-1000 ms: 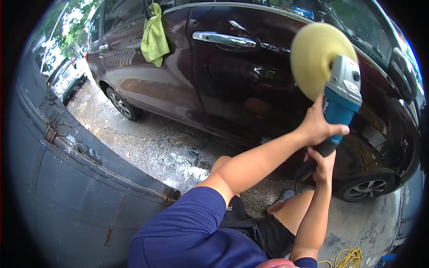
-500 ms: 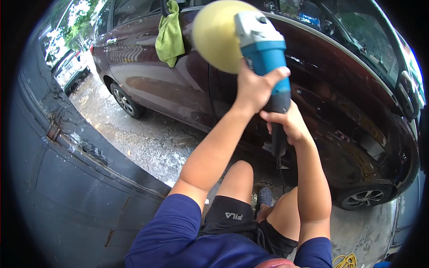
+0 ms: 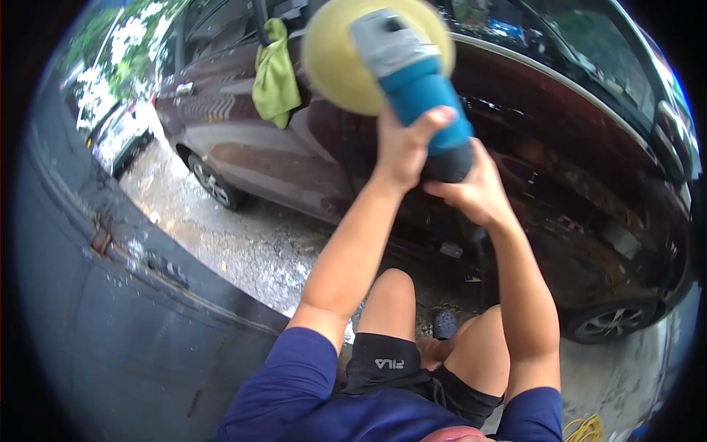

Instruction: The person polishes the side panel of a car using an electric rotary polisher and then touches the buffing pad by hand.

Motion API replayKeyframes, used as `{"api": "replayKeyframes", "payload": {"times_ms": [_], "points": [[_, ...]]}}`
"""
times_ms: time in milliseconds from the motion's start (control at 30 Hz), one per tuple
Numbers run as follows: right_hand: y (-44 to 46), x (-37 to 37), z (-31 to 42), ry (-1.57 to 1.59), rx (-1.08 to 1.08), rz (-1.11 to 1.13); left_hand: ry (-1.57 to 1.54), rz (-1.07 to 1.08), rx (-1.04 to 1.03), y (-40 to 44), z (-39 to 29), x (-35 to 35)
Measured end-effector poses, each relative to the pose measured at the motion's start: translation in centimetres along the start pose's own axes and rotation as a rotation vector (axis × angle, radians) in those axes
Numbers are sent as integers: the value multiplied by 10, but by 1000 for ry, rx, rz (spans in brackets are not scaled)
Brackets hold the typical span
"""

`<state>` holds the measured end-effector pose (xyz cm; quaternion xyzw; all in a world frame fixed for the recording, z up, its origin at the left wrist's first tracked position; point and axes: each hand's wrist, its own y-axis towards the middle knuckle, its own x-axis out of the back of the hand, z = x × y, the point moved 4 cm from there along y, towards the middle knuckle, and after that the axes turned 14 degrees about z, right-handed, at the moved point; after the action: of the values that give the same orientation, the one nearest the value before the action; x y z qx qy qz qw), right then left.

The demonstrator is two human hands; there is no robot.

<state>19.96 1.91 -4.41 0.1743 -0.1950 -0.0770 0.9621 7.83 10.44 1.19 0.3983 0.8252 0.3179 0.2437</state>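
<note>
One maroon car (image 3: 243, 158) stands behind two hands (image 3: 401, 151) (image 3: 477, 188) holding one blue polisher (image 3: 421, 92)

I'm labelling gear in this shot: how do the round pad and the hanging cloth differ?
The pad is pale yellow; the cloth is green. The pad is round; the cloth hangs in folds. The pad is fixed to the blue tool; the cloth isn't. Both show against the car.
</note>
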Motion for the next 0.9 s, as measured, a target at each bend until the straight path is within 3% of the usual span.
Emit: {"api": "replayKeyframes", "payload": {"times_ms": [200, 300, 400, 500, 533, 700, 900], "points": [[-83, 83, 44, -315, 156, -263, -283, 180, -106, 19, 3, -108], [-135, 106, 57, -264, -62, -269, -481, 237, -97, 12, 2, -149], [-172, 92, 51, -94, -139, -201, -512, 247, -33, -13, 7, -157], [-184, 53, 40, 123, -368, -107, -407, 98, 40, -53, 5, -134], [-180, 44, 21, 108, -248, -80, -378, 68, 70, -63, -1, -119], [-130, -34, 13, 343, -352, 207, -292, -175, 211, -100, -5, -30], [-53, -113, -30, 607, -258, 394, 89, -319, 143, -100, -14, 59]]}}
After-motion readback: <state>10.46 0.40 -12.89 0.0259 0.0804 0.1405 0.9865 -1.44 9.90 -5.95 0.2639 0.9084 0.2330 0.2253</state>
